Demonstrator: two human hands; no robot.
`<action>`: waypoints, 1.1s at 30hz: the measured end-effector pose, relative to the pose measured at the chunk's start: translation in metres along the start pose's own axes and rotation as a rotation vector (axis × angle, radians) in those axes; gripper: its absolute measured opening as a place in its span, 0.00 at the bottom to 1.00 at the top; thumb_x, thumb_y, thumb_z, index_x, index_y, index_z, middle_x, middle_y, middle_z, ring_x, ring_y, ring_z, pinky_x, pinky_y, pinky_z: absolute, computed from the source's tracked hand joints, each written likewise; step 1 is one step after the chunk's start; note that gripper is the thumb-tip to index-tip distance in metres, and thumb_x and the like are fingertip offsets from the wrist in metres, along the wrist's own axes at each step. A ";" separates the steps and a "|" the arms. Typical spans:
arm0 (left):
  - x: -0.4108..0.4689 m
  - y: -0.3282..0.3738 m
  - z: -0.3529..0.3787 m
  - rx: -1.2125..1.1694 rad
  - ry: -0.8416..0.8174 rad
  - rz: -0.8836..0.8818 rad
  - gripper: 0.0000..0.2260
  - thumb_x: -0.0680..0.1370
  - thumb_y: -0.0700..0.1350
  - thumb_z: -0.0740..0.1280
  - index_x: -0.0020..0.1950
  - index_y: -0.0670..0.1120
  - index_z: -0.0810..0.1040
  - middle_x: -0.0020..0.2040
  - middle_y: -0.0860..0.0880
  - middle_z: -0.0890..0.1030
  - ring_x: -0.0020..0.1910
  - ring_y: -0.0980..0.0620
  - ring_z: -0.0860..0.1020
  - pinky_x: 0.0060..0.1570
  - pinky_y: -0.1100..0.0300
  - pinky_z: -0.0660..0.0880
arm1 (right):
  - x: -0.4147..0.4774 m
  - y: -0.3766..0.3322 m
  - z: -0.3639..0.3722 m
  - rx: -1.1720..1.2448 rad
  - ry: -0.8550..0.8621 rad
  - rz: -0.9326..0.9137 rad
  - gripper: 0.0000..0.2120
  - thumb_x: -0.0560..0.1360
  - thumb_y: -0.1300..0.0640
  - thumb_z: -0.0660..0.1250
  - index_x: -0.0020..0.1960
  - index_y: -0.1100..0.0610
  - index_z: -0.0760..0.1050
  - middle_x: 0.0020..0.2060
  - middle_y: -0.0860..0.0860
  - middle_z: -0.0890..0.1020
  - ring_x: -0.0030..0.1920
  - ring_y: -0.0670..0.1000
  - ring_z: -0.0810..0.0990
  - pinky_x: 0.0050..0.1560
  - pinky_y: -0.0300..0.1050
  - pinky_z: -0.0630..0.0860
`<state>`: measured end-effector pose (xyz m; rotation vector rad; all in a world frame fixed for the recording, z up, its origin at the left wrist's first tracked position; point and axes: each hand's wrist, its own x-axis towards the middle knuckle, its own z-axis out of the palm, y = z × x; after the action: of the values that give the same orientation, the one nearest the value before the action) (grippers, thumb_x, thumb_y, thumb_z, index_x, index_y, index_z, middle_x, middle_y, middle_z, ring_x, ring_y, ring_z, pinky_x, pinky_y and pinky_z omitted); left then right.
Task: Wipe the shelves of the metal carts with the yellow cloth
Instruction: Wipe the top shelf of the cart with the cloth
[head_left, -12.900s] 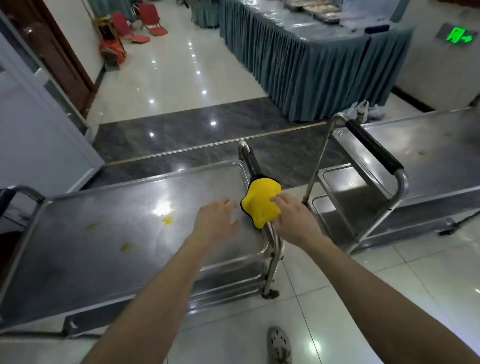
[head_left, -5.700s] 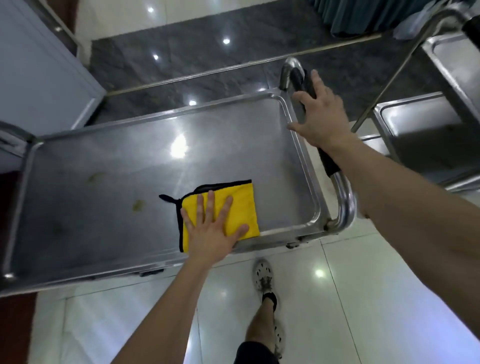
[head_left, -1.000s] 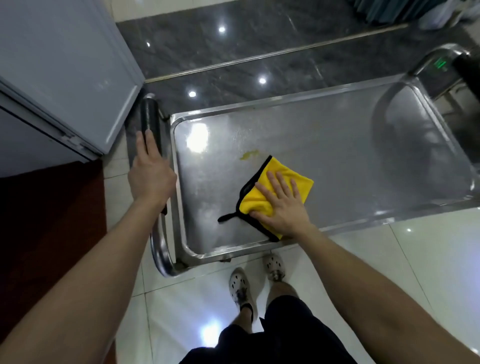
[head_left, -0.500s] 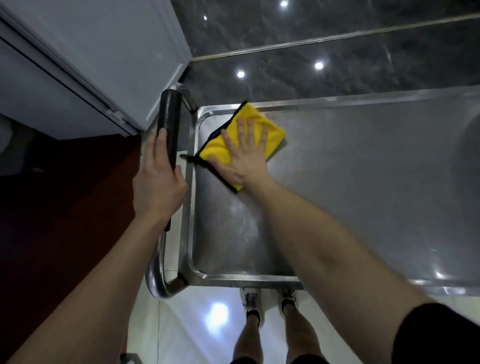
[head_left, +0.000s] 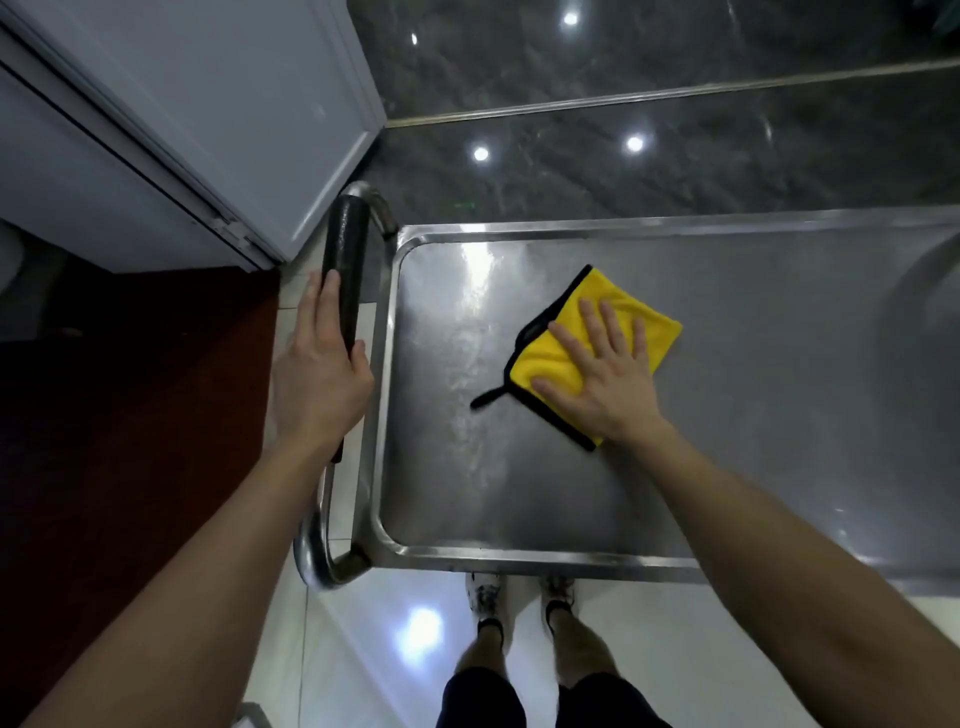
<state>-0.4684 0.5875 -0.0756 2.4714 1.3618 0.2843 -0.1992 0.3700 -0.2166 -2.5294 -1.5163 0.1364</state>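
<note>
The dark polished marble floor (head_left: 675, 156) runs along the far side of the stainless-steel cart's rectangular top shelf (head_left: 753, 441), crossed by a thin brass-coloured strip (head_left: 675, 91). White glossy floor tiles (head_left: 374, 649) lie on the near side of the shelf. A dark red floor area (head_left: 130, 415) lies off the shelf's left end. A pale grey flat panel (head_left: 234, 104) stands beyond the shelf's far-left corner.

The shelf is a shallow tray with a raised rim and rounded corners, and streaks show on its left part. A curved steel tube handle with a black cylindrical grip (head_left: 345, 270) stands just outside the shelf's left end, parallel to that end.

The square yellow cloth with black edging (head_left: 550, 353) lies flat on the shelf, in its left half and about midway between the far and near rims. It is turned so that one corner points to the far rim.

The hands are well apart. The left hand (head_left: 319, 379) grips the black handle off the shelf's left end, its fingers wrapped round it. The right hand (head_left: 602, 379) presses flat on the cloth with its fingers straight and spread, covering the near-right part of the cloth.

Two light shoes (head_left: 485, 592) stand on the tiles just beside the shelf's near rim. A small black loop (head_left: 485, 397) sticks out from the cloth's left corner onto the bare shelf.
</note>
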 end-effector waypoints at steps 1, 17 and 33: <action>0.001 0.001 0.000 0.001 0.002 0.001 0.37 0.83 0.43 0.68 0.89 0.52 0.54 0.89 0.52 0.55 0.74 0.40 0.77 0.66 0.39 0.80 | 0.023 0.005 -0.003 -0.011 -0.008 0.074 0.41 0.77 0.20 0.54 0.84 0.39 0.61 0.87 0.52 0.51 0.87 0.57 0.46 0.81 0.72 0.48; 0.015 -0.008 -0.006 0.023 0.007 0.008 0.36 0.83 0.42 0.68 0.89 0.48 0.56 0.89 0.49 0.55 0.78 0.42 0.72 0.70 0.42 0.76 | 0.098 -0.204 0.044 0.071 0.014 -0.053 0.37 0.81 0.28 0.51 0.85 0.45 0.62 0.86 0.61 0.52 0.86 0.66 0.45 0.77 0.78 0.44; 0.027 -0.018 -0.021 0.066 -0.047 0.085 0.35 0.84 0.41 0.64 0.89 0.46 0.52 0.89 0.43 0.54 0.76 0.33 0.72 0.73 0.40 0.72 | -0.161 -0.154 0.021 0.031 -0.081 0.044 0.36 0.81 0.23 0.51 0.85 0.37 0.58 0.87 0.47 0.47 0.86 0.52 0.41 0.82 0.69 0.47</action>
<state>-0.4745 0.6229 -0.0614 2.5772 1.2689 0.2026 -0.4121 0.3015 -0.2080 -2.5631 -1.4757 0.2692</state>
